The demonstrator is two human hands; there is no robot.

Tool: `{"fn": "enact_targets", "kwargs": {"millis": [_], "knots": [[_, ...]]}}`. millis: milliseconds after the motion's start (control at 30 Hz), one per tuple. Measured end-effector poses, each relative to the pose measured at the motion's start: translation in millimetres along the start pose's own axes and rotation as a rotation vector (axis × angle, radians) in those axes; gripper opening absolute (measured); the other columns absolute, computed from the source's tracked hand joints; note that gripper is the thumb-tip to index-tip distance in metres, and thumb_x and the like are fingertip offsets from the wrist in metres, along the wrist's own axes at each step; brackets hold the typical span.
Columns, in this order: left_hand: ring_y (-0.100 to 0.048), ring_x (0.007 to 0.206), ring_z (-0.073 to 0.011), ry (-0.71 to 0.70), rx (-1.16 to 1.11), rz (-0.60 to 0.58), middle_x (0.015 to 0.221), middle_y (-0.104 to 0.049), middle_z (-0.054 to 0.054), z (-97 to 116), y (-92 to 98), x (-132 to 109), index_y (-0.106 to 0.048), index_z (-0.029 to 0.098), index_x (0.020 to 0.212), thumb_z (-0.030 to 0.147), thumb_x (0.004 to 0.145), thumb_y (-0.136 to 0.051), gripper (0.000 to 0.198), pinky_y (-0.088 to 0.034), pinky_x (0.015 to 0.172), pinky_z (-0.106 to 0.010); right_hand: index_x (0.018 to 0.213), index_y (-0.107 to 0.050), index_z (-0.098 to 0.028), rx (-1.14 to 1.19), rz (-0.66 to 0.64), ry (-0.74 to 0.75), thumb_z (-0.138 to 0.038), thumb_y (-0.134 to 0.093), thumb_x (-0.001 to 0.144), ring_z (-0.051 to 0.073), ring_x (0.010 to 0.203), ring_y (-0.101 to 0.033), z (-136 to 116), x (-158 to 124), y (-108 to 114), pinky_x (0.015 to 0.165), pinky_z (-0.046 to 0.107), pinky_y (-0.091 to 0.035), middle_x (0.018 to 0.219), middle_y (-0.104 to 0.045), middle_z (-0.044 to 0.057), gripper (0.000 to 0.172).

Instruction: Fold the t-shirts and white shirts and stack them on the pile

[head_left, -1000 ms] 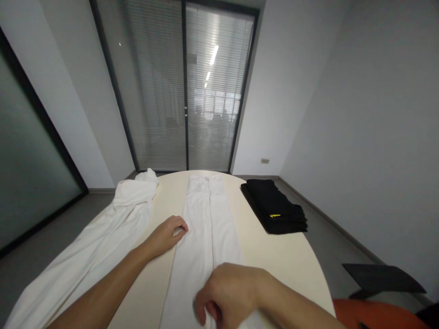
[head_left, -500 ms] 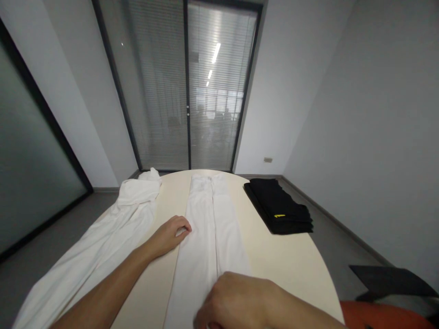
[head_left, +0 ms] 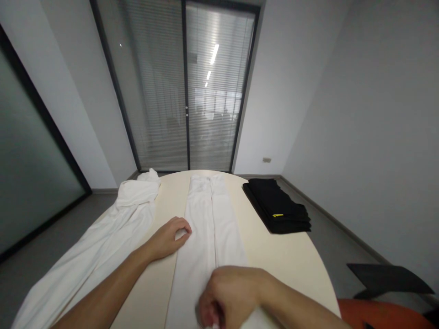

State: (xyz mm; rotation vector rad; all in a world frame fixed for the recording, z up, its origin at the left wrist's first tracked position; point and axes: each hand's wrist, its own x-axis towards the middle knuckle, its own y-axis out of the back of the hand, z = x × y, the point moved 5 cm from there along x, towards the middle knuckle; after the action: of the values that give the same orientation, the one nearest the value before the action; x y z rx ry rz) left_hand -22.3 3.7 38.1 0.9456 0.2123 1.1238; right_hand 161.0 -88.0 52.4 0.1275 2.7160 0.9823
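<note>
A pair of white trousers [head_left: 199, 214] lies lengthwise down the middle of the table, folded narrow, waistband at the far end. My left hand [head_left: 173, 235] rests at its left edge, thumb and fingertips brought together in a pinch on the cloth. Nearer to me, my right hand [head_left: 233, 294] is closed over the lower part of the trousers. A bit of white cloth shows between its fingers at the bottom of the picture. The near end of the trousers is out of view.
Another white garment [head_left: 106, 237] lies loosely along the table's left side, bunched at its far end. A stack of folded black clothes [head_left: 277, 205] with a yellow mark sits on the right of the round table [head_left: 291, 265]. An orange chair seat [head_left: 380, 315] stands at lower right.
My right hand has risen slightly, its fingers now showing more, with white cloth between them. My left hand stays at the trousers' edge. The view has shifted a little.
</note>
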Motion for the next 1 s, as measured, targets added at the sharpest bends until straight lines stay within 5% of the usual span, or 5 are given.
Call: {"fn": "enact_targets", "kwargs": {"millis": [167, 367, 600, 833, 1000], "knots": [[-0.063, 0.098, -0.0226, -0.034, -0.322, -0.099, 0.101, -0.071, -0.008, 18.1, -2.1, -4.5, -0.07, 0.019, 0.099, 0.058, 0.094, -0.049, 0.044, -0.045, 0.093, -0.033, 0.079, -0.062, -0.016, 0.537, 0.331, -0.163, -0.026, -0.079, 0.063, 0.006, 0.052, -0.049, 44.7, -11.7, 30.2, 0.054, 0.018, -0.038, 0.06, -0.058, -0.008, 0.025], [-0.063, 0.097, -0.0263, 0.008, -0.593, -0.218, 0.107, -0.07, -0.008, 30.2, -13.8, -10.2, -0.068, 0.017, 0.114, 0.085, 0.07, -0.059, 0.081, -0.047, 0.083, -0.032, 0.078, -0.061, -0.015, 0.771, 0.498, -0.216, -0.039, -0.078, 0.069, 0.004, 0.041, -0.039, 75.2, -13.7, 51.4, 0.041, 0.018, -0.024, 0.05, -0.052, -0.009, 0.031], [-0.065, 0.092, -0.0213, 0.204, -0.371, -0.04, 0.097, -0.074, -0.005, 33.1, -15.3, -2.7, -0.071, 0.019, 0.097, 0.041, 0.079, -0.071, 0.028, -0.046, 0.085, -0.029, 0.079, -0.065, -0.014, 0.84, 0.529, -0.21, -0.046, -0.084, 0.064, 0.004, 0.046, -0.037, 89.9, -8.7, 54.6, 0.047, 0.02, -0.023, 0.053, -0.052, -0.009, 0.041], [-0.067, 0.091, -0.0206, 0.218, -0.313, 0.022, 0.093, -0.075, -0.003, 35.3, -24.1, 1.9, -0.073, 0.02, 0.095, 0.037, 0.079, -0.072, 0.023, -0.047, 0.085, -0.03, 0.085, -0.07, -0.012, 0.859, 0.504, -0.293, -0.056, -0.087, 0.061, 0.007, 0.057, -0.047, 101.3, -11.3, 54.7, 0.056, 0.021, -0.033, 0.066, -0.061, -0.004, 0.053], [-0.067, 0.09, -0.0209, 0.207, -0.292, 0.024, 0.093, -0.075, -0.003, 29.2, -25.8, 3.0, -0.073, 0.021, 0.093, 0.039, 0.083, -0.069, 0.022, -0.047, 0.086, -0.031, 0.102, -0.075, -0.013, 0.973, 0.523, -0.317, -0.074, -0.062, 0.08, 0.015, 0.082, -0.063, 100.7, -29.3, 59.4, 0.076, 0.025, -0.045, 0.097, -0.072, 0.007, 0.066]]}}
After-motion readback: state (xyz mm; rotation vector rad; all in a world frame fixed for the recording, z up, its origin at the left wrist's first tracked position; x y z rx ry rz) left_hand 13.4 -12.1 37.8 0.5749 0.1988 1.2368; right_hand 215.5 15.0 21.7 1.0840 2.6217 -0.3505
